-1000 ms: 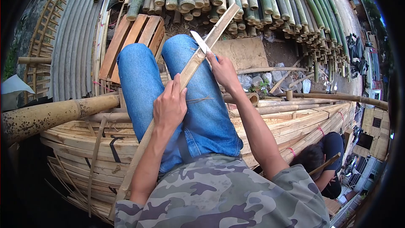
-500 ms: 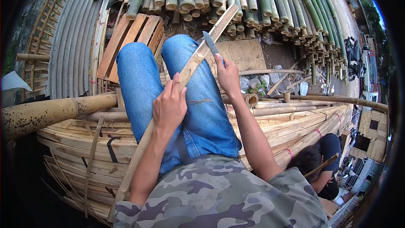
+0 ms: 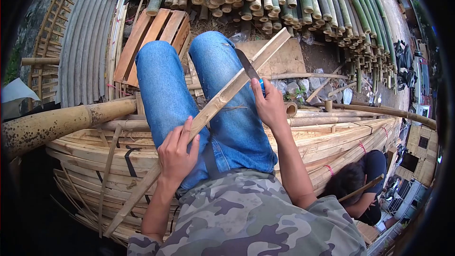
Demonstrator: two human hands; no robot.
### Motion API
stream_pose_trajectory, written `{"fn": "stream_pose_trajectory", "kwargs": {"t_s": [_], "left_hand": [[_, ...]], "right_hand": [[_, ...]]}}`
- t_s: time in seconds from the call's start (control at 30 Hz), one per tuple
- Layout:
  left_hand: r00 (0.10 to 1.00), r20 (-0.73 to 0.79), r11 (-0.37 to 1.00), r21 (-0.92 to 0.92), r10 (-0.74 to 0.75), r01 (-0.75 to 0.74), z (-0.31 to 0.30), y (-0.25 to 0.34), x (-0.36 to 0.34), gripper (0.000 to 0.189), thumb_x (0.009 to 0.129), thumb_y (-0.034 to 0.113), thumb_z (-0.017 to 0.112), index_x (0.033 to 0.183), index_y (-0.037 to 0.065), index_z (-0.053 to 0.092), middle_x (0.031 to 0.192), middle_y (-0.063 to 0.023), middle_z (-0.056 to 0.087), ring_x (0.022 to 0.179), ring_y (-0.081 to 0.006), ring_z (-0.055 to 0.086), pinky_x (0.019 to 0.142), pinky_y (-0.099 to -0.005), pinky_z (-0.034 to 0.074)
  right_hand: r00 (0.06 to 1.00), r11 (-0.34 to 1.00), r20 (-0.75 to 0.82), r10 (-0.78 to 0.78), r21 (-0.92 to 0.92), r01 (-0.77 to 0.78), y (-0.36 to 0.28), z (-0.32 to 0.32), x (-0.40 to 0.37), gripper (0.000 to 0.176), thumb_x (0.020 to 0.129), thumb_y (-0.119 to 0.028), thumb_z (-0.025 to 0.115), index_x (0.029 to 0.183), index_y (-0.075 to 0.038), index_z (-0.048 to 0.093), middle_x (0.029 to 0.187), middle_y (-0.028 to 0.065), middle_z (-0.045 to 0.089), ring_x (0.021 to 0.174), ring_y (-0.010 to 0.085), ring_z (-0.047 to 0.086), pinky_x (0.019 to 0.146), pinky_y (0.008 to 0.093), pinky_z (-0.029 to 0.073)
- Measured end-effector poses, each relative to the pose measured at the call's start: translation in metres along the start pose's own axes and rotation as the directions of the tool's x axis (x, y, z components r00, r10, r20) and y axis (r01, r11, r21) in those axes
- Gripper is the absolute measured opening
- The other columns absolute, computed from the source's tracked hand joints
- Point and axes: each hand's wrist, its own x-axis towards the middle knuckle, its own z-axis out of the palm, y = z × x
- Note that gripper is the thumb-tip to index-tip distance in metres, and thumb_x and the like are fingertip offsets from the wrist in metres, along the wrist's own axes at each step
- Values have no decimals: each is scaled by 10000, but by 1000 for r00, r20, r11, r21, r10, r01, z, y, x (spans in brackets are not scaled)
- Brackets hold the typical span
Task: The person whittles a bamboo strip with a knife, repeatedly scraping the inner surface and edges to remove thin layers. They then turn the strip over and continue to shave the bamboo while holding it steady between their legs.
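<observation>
Stacked bamboo poles (image 3: 310,7) line the yard as a split strip (image 3: 226,94) slants across a seated person's jeans (image 3: 161,78). Thumb and fingers of the left hand (image 3: 177,152) clasp the strip's lower length; the right hand (image 3: 271,105), curled tight, grips a knife (image 3: 247,63), its blade crossing the strip's upper part.

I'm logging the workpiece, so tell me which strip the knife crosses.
The long strip slanting over the jeans, with the left hand on it; the knife crosses no other, the stacked strips lying below.
</observation>
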Motion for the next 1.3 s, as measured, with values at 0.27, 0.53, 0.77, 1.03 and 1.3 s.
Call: {"fn": "stream_pose_trajectory", "kwargs": {"t_s": [0.27, 0.53, 0.77, 1.03, 1.3], "left_hand": [[968, -137, 971, 145, 210, -190, 32, 31, 49, 485, 872, 215, 707, 1299, 7, 609, 1083, -131, 666, 1028, -297, 625, 767, -388, 528], [999, -30, 998, -44, 40, -41, 42, 22, 59, 428, 927, 252, 664, 1293, 36, 616, 955, -139, 682, 778, -323, 697, 651, -406, 547], [998, 49, 978, -204, -45, 54, 36, 26, 68, 355, 934, 243, 637, 1219, 33, 616, 981, -199, 699, 785, -357, 694, 651, -394, 550], [851, 503, 611, -628, -154, 482, 32, 13, 90, 437, 980, 364, 617, 1181, -23, 589, 975, -147, 712, 720, -170, 698, 615, -289, 535], [821, 564, 456, -710, -87, 536, 37, -2, 92, 386, 1045, 339, 505, 1179, -16, 580, 950, -107, 690, 674, -115, 651, 542, -229, 504]], "right_hand": [[998, 999, 40, 41, -26, -40, 7, -6, -23, 382, 1040, -341, 467, 904, 15, 485, 814, 310, 606, 833, 524, 574, 698, 538, 423], [988, 994, 109, -105, -18, 108, 4, -22, -49, 348, 1017, -305, 524, 1152, 8, 591, 982, 230, 658, 939, 407, 636, 819, 439, 485], [945, 988, 292, -151, 10, 155, 15, -22, -54, 328, 968, -310, 612, 1105, -12, 607, 901, 206, 694, 875, 406, 666, 804, 443, 493], [903, 957, 359, -235, -76, 279, 7, -7, -39, 398, 924, -388, 639, 886, 8, 629, 691, 261, 624, 683, 452, 626, 645, 511, 477], [868, 953, 418, -267, -17, 301, 3, -8, -23, 450, 971, -379, 588, 785, 29, 623, 599, 265, 533, 608, 445, 575, 587, 497, 420]]}}
